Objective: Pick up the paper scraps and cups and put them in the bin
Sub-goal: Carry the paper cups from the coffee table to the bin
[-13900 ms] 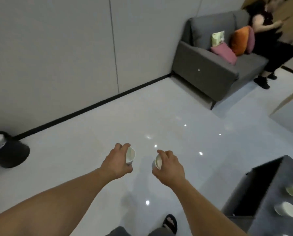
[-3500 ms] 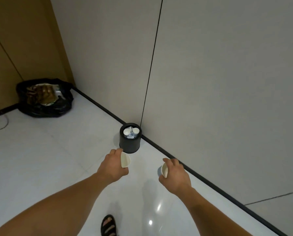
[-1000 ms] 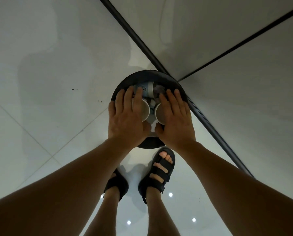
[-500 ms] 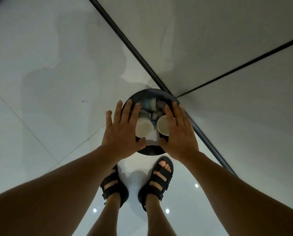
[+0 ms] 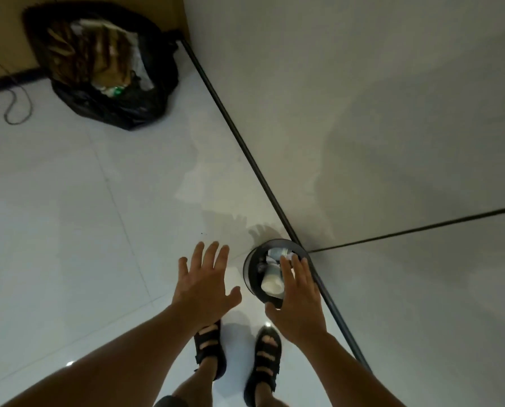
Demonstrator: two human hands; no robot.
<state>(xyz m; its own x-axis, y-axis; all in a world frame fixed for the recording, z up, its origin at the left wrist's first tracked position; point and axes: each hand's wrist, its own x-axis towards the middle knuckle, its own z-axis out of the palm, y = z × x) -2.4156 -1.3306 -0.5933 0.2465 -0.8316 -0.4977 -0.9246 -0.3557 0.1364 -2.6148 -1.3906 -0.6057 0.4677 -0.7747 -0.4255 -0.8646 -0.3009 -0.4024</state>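
Left hand (image 5: 204, 286) spread wide, empty, above floor (image 5: 98, 230) beside bin (image 5: 247, 274). Right hand (image 5: 299, 298) flat over bin, fingers (image 5: 286, 268) straight, nothing held. Cup (image 5: 272, 279) lies tipped inside bin atop paper scraps (image 5: 276, 254). Cups likely light, thin-walled, crushable (paper, by look): pinch gently at rim.

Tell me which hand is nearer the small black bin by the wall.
Right. The right hand is over the bin, covering its near rim; the left hand hangs open over the floor to its left, apart from it.
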